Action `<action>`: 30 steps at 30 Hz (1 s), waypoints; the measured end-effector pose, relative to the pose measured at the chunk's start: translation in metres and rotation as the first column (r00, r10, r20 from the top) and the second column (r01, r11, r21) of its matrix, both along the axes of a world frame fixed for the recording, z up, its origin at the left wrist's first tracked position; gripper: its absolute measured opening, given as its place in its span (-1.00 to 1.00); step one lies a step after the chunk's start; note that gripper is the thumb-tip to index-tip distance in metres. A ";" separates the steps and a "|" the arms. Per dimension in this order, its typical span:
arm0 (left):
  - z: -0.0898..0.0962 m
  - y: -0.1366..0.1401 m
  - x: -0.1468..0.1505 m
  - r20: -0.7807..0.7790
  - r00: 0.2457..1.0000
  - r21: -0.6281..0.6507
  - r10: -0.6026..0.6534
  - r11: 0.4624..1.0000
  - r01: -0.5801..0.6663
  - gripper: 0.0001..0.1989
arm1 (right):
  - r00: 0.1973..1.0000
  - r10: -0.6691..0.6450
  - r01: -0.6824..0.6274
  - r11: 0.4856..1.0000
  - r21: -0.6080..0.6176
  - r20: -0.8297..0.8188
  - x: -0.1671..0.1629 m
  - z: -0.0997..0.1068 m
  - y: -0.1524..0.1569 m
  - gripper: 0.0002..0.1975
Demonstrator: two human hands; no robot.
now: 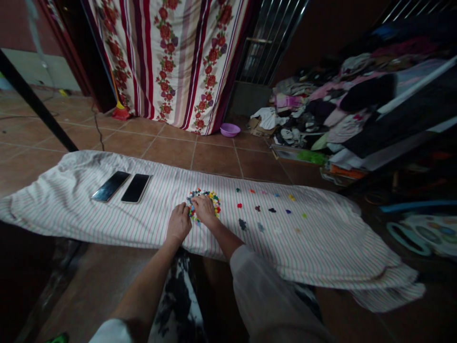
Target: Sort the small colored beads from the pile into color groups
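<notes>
A round heap of small coloured pieces (216,202) lies on the striped cloth (164,190); they are too small to tell what kind they are. My right hand (205,209) reaches over the middle of the heap with its fingers bent down and together, hiding part of it. At the heap's left edge, my left hand (179,223) is closed, its fingers curled near the pieces. What either hand holds, if anything, is hidden. To the right, little groups sorted by colour sit in rows, among them a red group (239,206), a dark grey group (242,224) and a yellow group (292,197).
Two phones, a dark one (111,186) and a light-edged one (135,188), lie on the cloth at left. Beyond stand a floral curtain (174,62), a purple basin (230,130) and a broom (120,111). Heaped clothes (321,100) fill the right back.
</notes>
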State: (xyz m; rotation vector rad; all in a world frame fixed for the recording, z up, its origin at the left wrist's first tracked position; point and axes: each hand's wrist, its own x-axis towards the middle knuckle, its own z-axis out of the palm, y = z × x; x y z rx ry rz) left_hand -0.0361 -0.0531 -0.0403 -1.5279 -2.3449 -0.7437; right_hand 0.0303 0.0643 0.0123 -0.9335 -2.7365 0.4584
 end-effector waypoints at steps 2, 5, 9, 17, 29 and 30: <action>0.000 0.000 0.000 -0.001 1.000 0.000 -0.001 1.000 0.001 -0.72 | 1.000 0.007 -0.007 1.000 0.003 -0.022 0.003 -0.001 0.000 -0.79; 0.000 -0.001 -0.001 -0.002 1.000 0.003 -0.007 1.000 0.007 -0.72 | 0.999 -0.017 0.017 1.000 0.010 -0.034 0.009 0.000 -0.001 -0.79; 0.000 -0.002 -0.002 0.008 1.000 0.018 -0.021 1.000 0.020 -0.70 | 0.999 -0.032 0.032 0.999 0.021 -0.005 0.019 0.003 -0.004 -0.78; 0.001 -0.005 -0.006 -0.023 0.998 -0.002 -0.056 0.998 0.056 -0.70 | 0.999 -0.028 0.027 1.000 -0.010 -0.027 0.041 0.010 -0.011 -0.75; 0.001 -0.007 -0.008 -0.023 0.997 0.007 -0.072 0.997 0.072 -0.70 | 0.962 -0.226 0.210 0.971 -0.116 -0.153 0.099 -0.005 -0.006 -0.76; 0.001 -0.007 -0.008 -0.022 0.997 0.007 -0.072 0.997 0.072 -0.70 | 0.954 -0.241 0.221 0.967 -0.126 -0.175 0.106 -0.007 -0.005 -0.76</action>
